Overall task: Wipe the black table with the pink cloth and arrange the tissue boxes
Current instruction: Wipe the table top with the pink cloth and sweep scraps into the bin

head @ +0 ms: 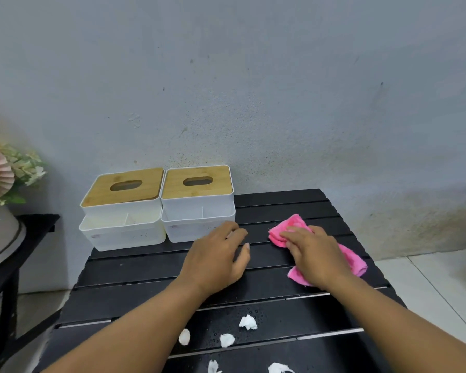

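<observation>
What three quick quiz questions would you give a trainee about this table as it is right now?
1. True or false: the right hand presses on the pink cloth.
2. Where do the tissue boxes stand on the black table? A) at the near edge B) at the far left, by the wall C) under the cloth
3. Fill in: the crumpled white scraps lie at the table's ____ end.
Key: 1 true; 2 B; 3 near.
</observation>
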A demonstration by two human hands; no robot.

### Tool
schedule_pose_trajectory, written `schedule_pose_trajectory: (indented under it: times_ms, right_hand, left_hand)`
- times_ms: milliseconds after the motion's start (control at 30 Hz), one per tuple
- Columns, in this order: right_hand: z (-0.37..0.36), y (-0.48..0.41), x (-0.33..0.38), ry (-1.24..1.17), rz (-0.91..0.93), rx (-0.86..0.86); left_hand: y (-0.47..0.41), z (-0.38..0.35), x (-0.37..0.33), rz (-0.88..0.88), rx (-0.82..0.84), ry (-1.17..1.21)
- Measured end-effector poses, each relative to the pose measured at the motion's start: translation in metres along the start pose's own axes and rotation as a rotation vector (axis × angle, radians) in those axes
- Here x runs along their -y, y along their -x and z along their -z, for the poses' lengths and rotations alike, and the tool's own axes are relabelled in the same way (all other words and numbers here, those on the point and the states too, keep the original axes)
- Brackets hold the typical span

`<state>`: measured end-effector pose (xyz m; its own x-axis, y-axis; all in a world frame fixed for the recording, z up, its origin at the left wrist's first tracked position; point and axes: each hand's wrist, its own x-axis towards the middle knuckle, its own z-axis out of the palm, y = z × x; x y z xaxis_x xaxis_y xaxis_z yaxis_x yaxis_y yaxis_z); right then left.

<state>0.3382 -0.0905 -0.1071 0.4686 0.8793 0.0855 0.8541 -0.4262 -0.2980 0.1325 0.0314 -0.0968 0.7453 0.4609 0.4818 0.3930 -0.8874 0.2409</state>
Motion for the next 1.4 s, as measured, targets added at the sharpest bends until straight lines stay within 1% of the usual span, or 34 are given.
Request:
schedule_pose_trajectory:
  times_ms: [33, 67, 100, 167, 233, 400, 600, 767, 867, 1000, 1133, 1267, 1400]
  right_hand:
    - [0.002, 0.002, -0.004, 0.001, -0.006, -0.003]
    - [0.003, 0.003, -0.008, 0.002, -0.027, -0.016]
    - [0.004, 0.004, -0.011, 0.003, -0.064, -0.029]
    - [0.004, 0.006, -0.014, 0.022, -0.126, -0.052]
    - [0.0, 0.007, -0.014, 0.038, -0.137, -0.073]
    - [-0.006, 0.006, -0.017, 0.03, -0.137, -0.098]
    - [-0.016, 0.003, -0.024, 0.002, -0.163, -0.103]
    - [-0.016, 0.004, -0.024, 0.0, -0.147, -0.124]
    - [-0.011, 0.006, -0.022, 0.011, -0.127, -0.133]
    - [-0.014, 0.006, -0.024, -0.027, -0.149, -0.137]
    - [-0.015, 0.005, -0.024, -0.01, -0.144, -0.139]
    - [-0.011, 0.014, -0.031, 0.019, -0.143, -0.126]
    - [-0.007, 0.025, -0.048, -0.031, -0.237, -0.193]
  left_hand:
    - [-0.006, 0.007, 0.001, 0.012, -0.043, -0.065]
    - [-0.012, 0.016, 0.002, 0.05, -0.039, -0.128]
    - [-0.017, 0.026, 0.003, 0.114, 0.0, -0.194]
    - [-0.027, 0.042, 0.006, 0.258, 0.143, -0.335]
    - [-0.035, 0.048, 0.007, 0.306, 0.25, -0.44]
    - [-0.044, 0.043, 0.007, 0.363, 0.302, -0.462]
    - [-0.04, 0.036, 0.016, 0.458, 0.303, -0.418]
    - [-0.036, 0.033, 0.026, 0.395, 0.306, -0.415]
    - [-0.038, 0.033, 0.021, 0.367, 0.297, -0.411]
    - [-0.044, 0.032, 0.011, 0.323, 0.285, -0.403]
    - [-0.056, 0.028, -0.005, 0.285, 0.301, -0.394]
    - [-0.074, 0.022, -0.032, 0.214, 0.315, -0.438]
    - [-0.094, 0.013, -0.061, 0.157, 0.308, -0.463]
